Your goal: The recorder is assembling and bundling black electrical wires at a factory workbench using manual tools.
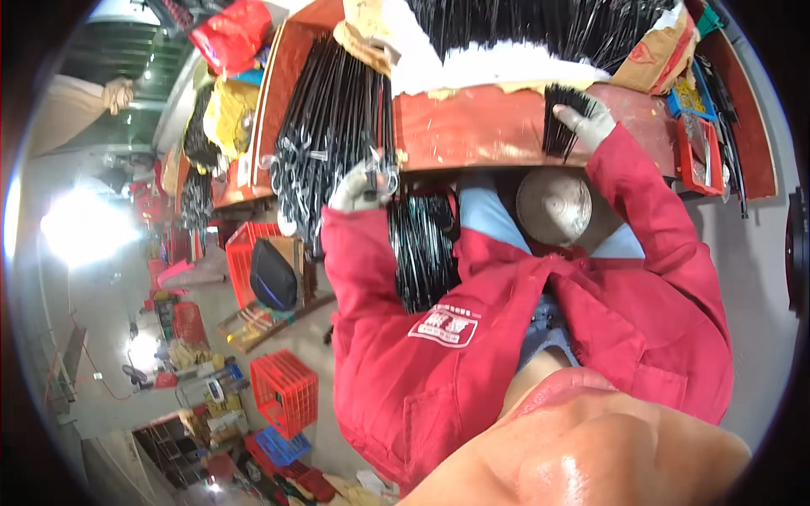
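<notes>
My right hand, in a pale glove, grips a small bundle of thin black rods over the front of the red worktable. The thumb presses across the bundle. My left hand, also gloved, is curled at the table's front edge beside a large sheaf of long black rods. The sheaf's near ends carry clear and whitish tips and hang past the edge. Whatever lies within the left fingers is too small to make out.
A heap of black rods lies on white wrapping at the back. At right stand a red tray and a blue tray. Below the table are a black coiled bundle and a round metal piece. A red crate stands left.
</notes>
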`<state>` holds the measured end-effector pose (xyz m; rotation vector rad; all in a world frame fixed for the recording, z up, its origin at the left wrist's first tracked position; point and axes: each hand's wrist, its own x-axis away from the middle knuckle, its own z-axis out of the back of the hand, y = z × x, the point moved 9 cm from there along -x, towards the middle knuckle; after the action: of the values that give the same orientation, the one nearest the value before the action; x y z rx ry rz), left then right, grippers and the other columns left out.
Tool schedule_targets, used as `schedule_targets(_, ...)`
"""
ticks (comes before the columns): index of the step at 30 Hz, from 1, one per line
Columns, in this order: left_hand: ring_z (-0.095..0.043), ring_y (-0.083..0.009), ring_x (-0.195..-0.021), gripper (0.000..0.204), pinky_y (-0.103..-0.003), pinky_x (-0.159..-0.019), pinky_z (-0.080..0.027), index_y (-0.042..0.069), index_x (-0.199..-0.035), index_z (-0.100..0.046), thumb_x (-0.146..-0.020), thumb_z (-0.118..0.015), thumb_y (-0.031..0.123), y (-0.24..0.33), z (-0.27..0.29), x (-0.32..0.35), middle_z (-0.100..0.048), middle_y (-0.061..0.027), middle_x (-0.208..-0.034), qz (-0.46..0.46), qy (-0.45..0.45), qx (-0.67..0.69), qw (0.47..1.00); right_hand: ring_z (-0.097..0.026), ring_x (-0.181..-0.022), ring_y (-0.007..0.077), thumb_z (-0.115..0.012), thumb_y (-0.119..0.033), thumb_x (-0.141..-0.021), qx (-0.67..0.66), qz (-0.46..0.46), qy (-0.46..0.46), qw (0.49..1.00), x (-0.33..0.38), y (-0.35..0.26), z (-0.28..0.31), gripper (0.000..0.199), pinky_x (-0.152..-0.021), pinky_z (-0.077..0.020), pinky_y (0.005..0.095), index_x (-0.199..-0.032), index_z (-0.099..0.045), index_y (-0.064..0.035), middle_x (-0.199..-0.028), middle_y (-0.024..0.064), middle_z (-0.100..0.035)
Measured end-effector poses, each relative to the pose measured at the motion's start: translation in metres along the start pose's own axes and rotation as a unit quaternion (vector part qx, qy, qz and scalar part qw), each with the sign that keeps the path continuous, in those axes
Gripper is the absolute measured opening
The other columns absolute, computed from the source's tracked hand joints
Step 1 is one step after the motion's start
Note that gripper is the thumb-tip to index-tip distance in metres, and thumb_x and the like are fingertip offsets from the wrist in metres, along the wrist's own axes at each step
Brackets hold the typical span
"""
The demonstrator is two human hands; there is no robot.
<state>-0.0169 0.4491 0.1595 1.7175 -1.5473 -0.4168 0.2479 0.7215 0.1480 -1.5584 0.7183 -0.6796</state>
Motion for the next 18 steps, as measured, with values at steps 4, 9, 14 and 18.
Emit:
schedule_targets(4,-0.036,-0.0077,-0.043,0.04,-0.021,-0.038,-0.029,0.001,-0.116,-0.039,-0.091,-0.034,0.032,-0.012,-0.007,-0.046,-0.045,0.0017,-0.061,0.048,0.001,0.058,0.997,-0.056,-0.077,0.0081,-0.062,-0.014,-0.078,0.02,-0.03,-0.014,0.999,-0.005,0.002,-0.009,0.026,-0.069,-0.0451,0.0218,-0.102,-0.058,-0.003,-0.085,0.0009,-0.061)
schedule_targets(9,-0.034,-0.009,-0.043,0.027,-0.022,-0.036,-0.026,0.009,-0.106,-0.046,-0.089,-0.042,0.029,-0.019,-0.006,-0.058,-0.049,-0.0025,-0.068,-0.115,0.082,0.058,0.988,-0.054,-0.076,0.0046,-0.062,-0.01,-0.077,-0.018,0.034,-0.014,0.999,0.003,0.011,-0.001,0.023,-0.07,-0.0438,0.0202,-0.1,-0.06,-0.0051,-0.085,-0.0021,-0.062)
schedule_targets(14,-0.053,-0.0219,-0.082,0.035,-0.035,-0.068,-0.045,0.008,-0.114,-0.044,-0.083,-0.054,0.021,-0.016,-0.061,-0.05,-0.054,-0.0092,-0.093,-0.237,0.013,0.069,0.969,-0.055,-0.084,0.0073,-0.059,-0.006,-0.079,0.015,0.007,-0.06,0.998,0.001,0.013,-0.008,0.026,-0.076,-0.0437,0.0213,-0.104,-0.057,-0.0011,-0.093,0.0011,-0.061)
schedule_targets(18,-0.045,-0.0131,-0.058,0.038,-0.026,-0.048,-0.037,0.012,-0.119,-0.041,-0.085,-0.05,0.026,-0.01,-0.099,-0.073,-0.054,-0.0039,-0.088,-0.278,-0.103,0.033,0.954,-0.055,-0.085,0.0075,-0.061,-0.007,-0.078,-0.009,0.019,-0.042,0.999,-0.002,0.026,0.009,0.03,-0.078,-0.0438,0.0222,-0.107,-0.055,-0.0027,-0.095,0.001,-0.06)
